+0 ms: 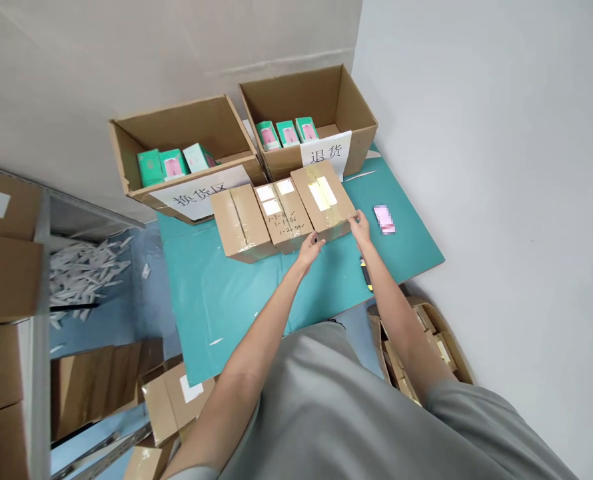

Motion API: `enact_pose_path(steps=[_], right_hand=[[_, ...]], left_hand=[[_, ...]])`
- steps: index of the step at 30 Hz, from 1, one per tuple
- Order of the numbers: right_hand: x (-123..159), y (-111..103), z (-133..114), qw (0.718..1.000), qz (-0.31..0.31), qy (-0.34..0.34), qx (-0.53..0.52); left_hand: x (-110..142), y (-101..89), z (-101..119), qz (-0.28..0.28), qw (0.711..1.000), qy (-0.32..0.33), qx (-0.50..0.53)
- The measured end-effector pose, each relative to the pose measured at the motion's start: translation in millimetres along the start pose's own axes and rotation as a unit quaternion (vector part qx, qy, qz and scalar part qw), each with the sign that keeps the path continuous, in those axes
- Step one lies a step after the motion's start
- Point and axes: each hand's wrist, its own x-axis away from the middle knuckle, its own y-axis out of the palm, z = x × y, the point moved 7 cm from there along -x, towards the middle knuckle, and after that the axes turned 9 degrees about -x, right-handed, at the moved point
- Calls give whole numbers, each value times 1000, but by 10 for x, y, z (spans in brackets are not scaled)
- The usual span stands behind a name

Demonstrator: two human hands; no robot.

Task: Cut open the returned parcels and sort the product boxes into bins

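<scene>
Carton (334, 208) sits on green table (221, 293) by wall (186, 47), left hand (310, 251) and right hand (360, 229) fingers half-curled, grip unclear.

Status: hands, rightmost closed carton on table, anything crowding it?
Left hand at near-left corner, right hand at near-right corner. Rightmost carton closed, tape across top. Middle carton close along its left side.

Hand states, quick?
Left hand: at near left corner of rightmost closed brown cardboard box; grip unclear.
Right hand: at that box's near right corner; grip unclear.
</scene>
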Motion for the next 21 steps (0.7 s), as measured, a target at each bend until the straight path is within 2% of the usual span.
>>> enact_pose_path(steps=[3, 7, 10, 13, 17, 21], right_hand=[[-13, -81, 33, 999, 15, 33, -1], [91, -329, -82, 999, 17, 26, -11], [296, -535, -233, 1000, 10, 2, -11], [615, -664, -387, 1000, -8, -16, -13], [1153, -672, -563, 999, -38, -13, -5], [1762, -541, -707, 999, -48, 8, 21]], left_hand=[[52, 30, 33, -7, 1000, 4, -9], [179, 156, 8, -30, 999, 19, -23], [314, 269, -74, -44, 998, 29, -17], [470, 301, -203, -48, 998, 32, 9], [683, 152, -406, -38, 998, 32, 27], [858, -197, -573, -3, 999, 27, 31]])
